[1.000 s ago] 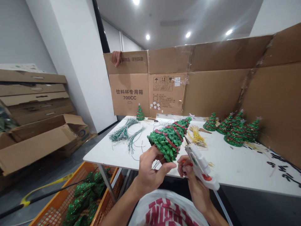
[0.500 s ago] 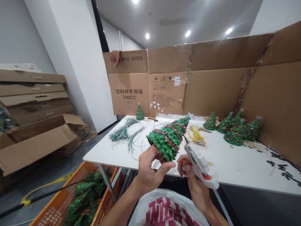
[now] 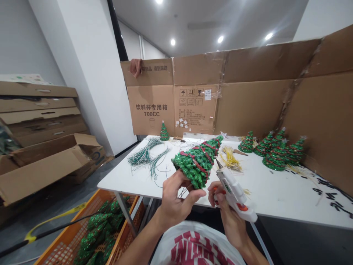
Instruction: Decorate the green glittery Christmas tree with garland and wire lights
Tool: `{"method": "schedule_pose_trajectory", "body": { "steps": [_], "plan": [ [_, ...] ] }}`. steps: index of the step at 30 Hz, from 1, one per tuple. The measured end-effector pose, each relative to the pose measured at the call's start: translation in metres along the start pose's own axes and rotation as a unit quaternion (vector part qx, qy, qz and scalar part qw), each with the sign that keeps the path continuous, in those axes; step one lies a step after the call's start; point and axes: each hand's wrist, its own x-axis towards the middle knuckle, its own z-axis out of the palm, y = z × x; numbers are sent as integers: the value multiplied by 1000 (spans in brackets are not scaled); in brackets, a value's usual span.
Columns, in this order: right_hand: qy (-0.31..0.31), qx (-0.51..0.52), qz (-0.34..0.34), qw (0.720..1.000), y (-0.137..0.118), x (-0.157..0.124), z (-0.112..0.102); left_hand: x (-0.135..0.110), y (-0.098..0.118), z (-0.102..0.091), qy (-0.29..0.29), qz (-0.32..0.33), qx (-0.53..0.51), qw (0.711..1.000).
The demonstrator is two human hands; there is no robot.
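My left hand [image 3: 179,197] grips the base of a small green Christmas tree [image 3: 194,162] wound with red glitter garland. The tree is tilted, its star-topped tip pointing away to the upper right. In my right hand [image 3: 224,208] is a white hot glue gun [image 3: 233,189], fingers wrapped around the handle by its orange trigger. Its metal nozzle points up and left, close to the tree's right side; whether it touches cannot be made out. A clear glue stick [image 3: 261,241] trails from the gun's rear. Some thin dark wires show beneath the tree by my left hand.
On the white table [image 3: 275,191] lie green wire ties [image 3: 145,154] and a yellow tie bundle [image 3: 231,158]. Several finished-looking trees [image 3: 275,151] stand back right, one tree [image 3: 164,131] back left. Cardboard [image 3: 253,106] walls the rear. An orange crate [image 3: 124,224] of green trees sits below left.
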Motion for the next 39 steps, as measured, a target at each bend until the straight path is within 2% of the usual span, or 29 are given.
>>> {"method": "schedule_pose_trajectory", "body": {
  "steps": [9,15,20,23,28,33,39],
  "plan": [
    [0,-2,3,1000,2,2,0,-2,-3,-1,10,-3,11,1000],
    [2,-33,13,999,5,3,-1,1,-3,-1,32,-59,-33,997],
    [8,-66,31,997,12,16,-9,9,0,-6,68,-95,-72,991],
    [9,-105,54,993,27,30,-20,13,-1,-13,106,-111,-84,985],
    [-3,-203,73,976,70,49,-43,18,-6,-21,145,-123,-99,977],
    [6,-310,50,949,103,51,-53,19,-6,-16,144,-139,-121,972],
    [46,-366,11,929,118,55,-48,18,-4,-8,116,-176,-158,965]
  ]
}}
